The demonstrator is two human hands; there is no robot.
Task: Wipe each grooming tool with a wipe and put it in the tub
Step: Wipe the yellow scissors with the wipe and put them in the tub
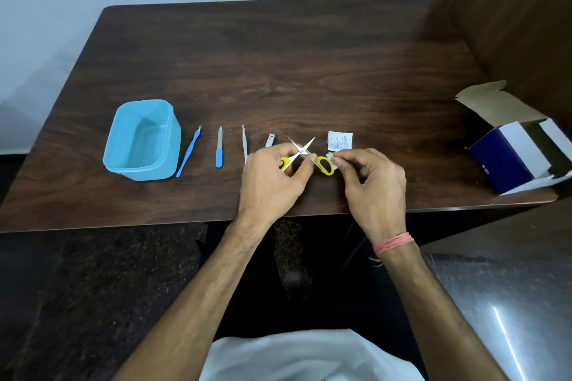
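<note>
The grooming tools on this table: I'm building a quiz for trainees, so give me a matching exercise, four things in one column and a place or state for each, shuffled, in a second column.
Things:
1. scissors
2. tub
3. nail file
4. cardboard box

Places or states:
A. open, at the table's right edge
B. blades spread, held in the left hand, with the right hand at one handle
C. lying flat, blue handle toward the person
D. empty, at the left end of the row

Pairs: 1-B, 2-D, 3-C, 4-A
</note>
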